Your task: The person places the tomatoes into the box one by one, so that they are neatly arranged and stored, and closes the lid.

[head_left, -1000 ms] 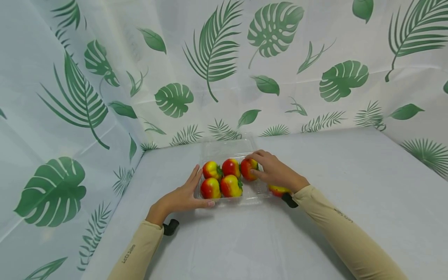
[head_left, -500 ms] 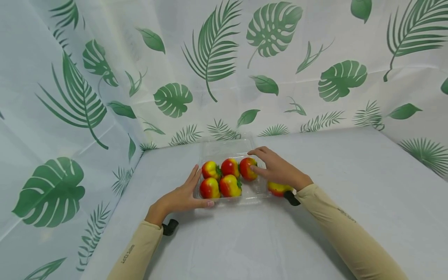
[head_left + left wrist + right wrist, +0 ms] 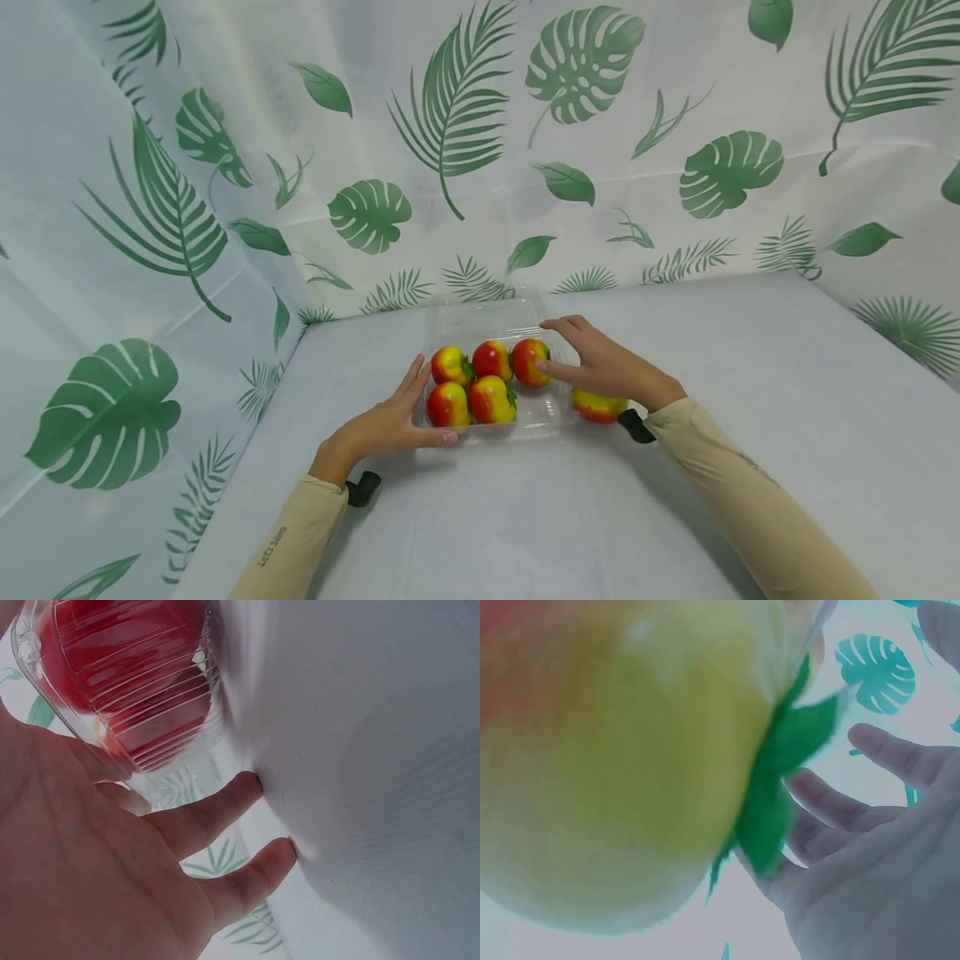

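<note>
A clear plastic clamshell box [image 3: 542, 410] holds several red-and-yellow persimmons with green leafy tops, three at the back and two at the front left. My left hand [image 3: 381, 427] spreads around the box's left end, thumb along the front side; in the left wrist view two straight fingers [image 3: 217, 817] reach down to the table beside the ribbed wall. My right hand [image 3: 603, 365] hovers over the right end with loose fingers, its thumb by the back-right persimmon [image 3: 528, 363], contact unclear. Under that hand, outside the box, lies another persimmon [image 3: 598, 408], large in the right wrist view.
The box's transparent lid [image 3: 487, 315] lies open toward the back wall. A white cloth [image 3: 465, 525] covers the table. Leaf-printed curtains [image 3: 480, 167] hang at the back and sides. Dark wrist cameras [image 3: 363, 489] sit below both wrists.
My right hand has loosened from the back-right persimmon and drawn slightly right, its fingers lifting away. That persimmon stays in the box. The left hand has not moved.
</note>
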A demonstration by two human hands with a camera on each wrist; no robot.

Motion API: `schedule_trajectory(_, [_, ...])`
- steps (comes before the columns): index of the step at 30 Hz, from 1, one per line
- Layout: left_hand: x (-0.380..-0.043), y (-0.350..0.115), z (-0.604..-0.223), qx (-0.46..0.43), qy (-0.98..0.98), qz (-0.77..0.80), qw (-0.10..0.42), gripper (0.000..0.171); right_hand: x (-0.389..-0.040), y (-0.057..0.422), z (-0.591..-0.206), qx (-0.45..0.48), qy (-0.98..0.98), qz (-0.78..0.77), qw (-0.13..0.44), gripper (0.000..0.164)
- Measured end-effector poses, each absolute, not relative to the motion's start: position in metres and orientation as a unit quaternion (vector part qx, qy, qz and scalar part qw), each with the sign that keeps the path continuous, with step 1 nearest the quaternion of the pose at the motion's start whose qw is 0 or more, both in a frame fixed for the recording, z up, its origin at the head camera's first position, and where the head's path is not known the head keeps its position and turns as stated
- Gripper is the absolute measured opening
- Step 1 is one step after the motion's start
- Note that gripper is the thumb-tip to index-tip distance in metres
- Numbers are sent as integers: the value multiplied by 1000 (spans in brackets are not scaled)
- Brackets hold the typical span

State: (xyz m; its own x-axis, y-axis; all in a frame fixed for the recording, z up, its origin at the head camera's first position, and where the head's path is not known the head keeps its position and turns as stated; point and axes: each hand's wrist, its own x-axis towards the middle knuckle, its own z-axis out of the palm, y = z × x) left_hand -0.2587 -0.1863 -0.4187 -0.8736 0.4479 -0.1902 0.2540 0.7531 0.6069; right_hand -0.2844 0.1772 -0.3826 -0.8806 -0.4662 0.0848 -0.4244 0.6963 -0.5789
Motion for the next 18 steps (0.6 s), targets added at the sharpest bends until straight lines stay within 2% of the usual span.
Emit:
schedule_trajectory(11, [-257,-182,-424,193,914,312,173,131,-271,197,-379,-249,924,-289,23,82])
schedule_trajectory(18, [-256,-186,-418,196,921,296,163,131,-261,212,-378,-235,931,-278,30,93])
